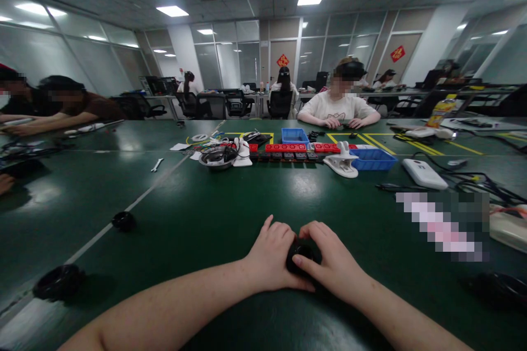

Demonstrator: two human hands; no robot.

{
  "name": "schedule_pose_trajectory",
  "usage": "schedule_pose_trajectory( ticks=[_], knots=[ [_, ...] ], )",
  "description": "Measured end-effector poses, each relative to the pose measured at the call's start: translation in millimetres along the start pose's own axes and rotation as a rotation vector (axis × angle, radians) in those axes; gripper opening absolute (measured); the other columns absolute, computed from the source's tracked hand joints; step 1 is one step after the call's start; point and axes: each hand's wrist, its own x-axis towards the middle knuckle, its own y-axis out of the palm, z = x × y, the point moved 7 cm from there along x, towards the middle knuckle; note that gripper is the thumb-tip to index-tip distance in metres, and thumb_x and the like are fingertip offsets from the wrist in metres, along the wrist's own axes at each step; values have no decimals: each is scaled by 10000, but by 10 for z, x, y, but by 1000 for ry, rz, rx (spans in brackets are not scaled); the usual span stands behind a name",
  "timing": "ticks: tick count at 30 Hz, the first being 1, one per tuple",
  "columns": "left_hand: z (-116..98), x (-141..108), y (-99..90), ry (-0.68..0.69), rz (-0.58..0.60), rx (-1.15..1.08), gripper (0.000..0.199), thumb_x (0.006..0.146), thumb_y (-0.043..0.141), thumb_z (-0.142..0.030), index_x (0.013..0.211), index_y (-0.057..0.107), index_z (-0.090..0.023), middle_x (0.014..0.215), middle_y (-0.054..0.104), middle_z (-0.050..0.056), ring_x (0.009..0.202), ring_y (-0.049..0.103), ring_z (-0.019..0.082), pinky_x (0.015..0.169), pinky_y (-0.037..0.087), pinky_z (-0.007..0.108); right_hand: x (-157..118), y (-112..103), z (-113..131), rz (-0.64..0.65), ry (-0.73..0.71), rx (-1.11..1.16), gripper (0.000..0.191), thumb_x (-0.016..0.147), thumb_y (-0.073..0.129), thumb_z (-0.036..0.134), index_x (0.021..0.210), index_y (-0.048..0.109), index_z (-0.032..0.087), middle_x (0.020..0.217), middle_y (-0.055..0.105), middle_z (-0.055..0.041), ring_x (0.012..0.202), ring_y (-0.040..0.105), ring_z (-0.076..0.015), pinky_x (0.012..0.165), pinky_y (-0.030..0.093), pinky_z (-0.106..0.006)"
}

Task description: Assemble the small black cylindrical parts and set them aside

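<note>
Tabletop: broad dark-green glossy table [185, 241], pale seam line at left, yellow tape stripes at far right.
Room: glass-partitioned office, lit ceiling panels; a person in a white top [337, 104] seated across.
Black ring-shaped part [303, 250]: near centre, on or just above the tabletop, between both hands.
Right hand [340, 266]: thumb and fingers closed around the part, thumb covering some of it.
Left hand [274, 255]: against the part's left side; grip cannot be told.
Similar black rings: two at left, one farther [123, 221], one nearer [59, 283].
Far-centre barrier: row of red-and-black blocks [284, 149], blue plastic bin [374, 160] at its right end.
</note>
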Motion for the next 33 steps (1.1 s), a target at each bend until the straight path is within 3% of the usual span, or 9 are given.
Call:
schedule_pose_trajectory(
  ticks=[9,15,22,25,29,33],
  knots=[
    [-5,11,-16,27,-10,-58,533,513,714,-538,868,528,-187,863,503,8,888,493,209,1037,182,468,28,-8,42,76,10,-36,153,700,634,264,802,552,183,816,538,-36,794,486,-198,719,388,-350],
    [12,60,2,167,105,-226,450,517,761,-352,898,574,-204,967,513,16,929,482,206,864,404,325,11,-38,165,135,-109,40,219,696,557,138,898,596,216,891,566,-39,863,488,-196,791,388,-365],
    [39,63,52,215,184,-267,250,571,736,-340,759,610,-233,981,525,-10,992,478,212,915,360,324,-45,-8,319,215,-271,151,304,628,449,22,752,629,233,862,633,10,915,517,-178,881,349,-367],
    [12,57,49,225,182,-240,341,574,730,-375,859,606,-235,1002,524,8,1002,474,220,921,356,336,-56,-12,329,203,-301,183,303,654,443,27,783,624,232,898,637,9,946,518,-176,915,329,-375],
    [5,53,31,190,144,-226,650,555,731,-449,1111,490,-213,1084,502,48,1027,457,235,959,322,383,-48,-62,264,115,-278,203,232,759,470,141,951,575,216,972,607,-42,969,502,-199,880,368,-376],
    [40,33,38,71,108,-199,750,538,697,-562,1135,432,-193,1058,505,64,1011,467,260,1004,222,499,-30,-92,147,30,-190,152,251,801,507,318,1017,517,192,995,561,-80,937,500,-216,824,400,-371]
  ],
)
